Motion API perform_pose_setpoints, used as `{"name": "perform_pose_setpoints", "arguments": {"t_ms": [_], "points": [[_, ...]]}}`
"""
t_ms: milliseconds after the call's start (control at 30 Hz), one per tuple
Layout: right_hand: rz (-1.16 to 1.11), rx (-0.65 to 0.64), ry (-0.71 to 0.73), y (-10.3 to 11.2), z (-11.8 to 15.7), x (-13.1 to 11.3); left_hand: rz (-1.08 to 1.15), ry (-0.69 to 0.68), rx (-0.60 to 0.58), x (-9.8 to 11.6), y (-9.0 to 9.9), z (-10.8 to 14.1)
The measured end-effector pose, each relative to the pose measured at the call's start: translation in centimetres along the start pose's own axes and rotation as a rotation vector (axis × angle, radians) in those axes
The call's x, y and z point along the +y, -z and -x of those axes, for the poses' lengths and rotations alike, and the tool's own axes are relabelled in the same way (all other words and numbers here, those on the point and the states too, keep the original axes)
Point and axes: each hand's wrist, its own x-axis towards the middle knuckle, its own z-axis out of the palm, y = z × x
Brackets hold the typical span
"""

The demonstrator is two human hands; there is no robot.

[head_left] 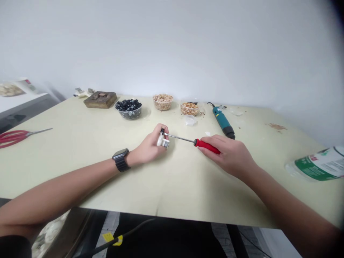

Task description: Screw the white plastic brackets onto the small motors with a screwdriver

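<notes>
Over the middle of the table, my left hand [150,145] is closed around a small white part [161,140] with a black piece at its top and a grey end. The fingers hide some of it, so I cannot tell its exact kind. My right hand [232,154] grips the red handle of a screwdriver [205,145]. Its metal shaft points left, and the tip meets the white part near the black piece. A dark watch is on my left wrist.
At the back stand a tub of black pieces [129,109], a tub of pale pieces [162,102], a tub of orange-brown pieces [189,108] and a metal block [100,99]. A teal power tool [223,121] lies right, red scissors [16,137] left, a plastic bottle [318,165] far right.
</notes>
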Motion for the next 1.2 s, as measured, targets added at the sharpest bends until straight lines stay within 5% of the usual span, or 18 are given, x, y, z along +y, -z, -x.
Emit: {"name": "perform_pose_setpoints", "arguments": {"t_ms": [167,733,1000,1200], "points": [[0.044,0.0,0.084,0.1,0.5,-0.2,-0.022,0.019,0.009,0.2,-0.4,0.4],[-0.412,-0.251,-0.205,0.9,-0.5,-0.2,-0.262,-0.143,-0.008,-0.2,0.0,0.5],[-0.338,-0.161,-0.186,0.4,-0.5,-0.1,0.013,-0.012,-0.004,0.2,0.0,0.2],[-0.332,-0.168,-0.179,0.4,-0.6,-0.1,-0.082,-0.034,0.014,0.4,0.1,0.3]]}}
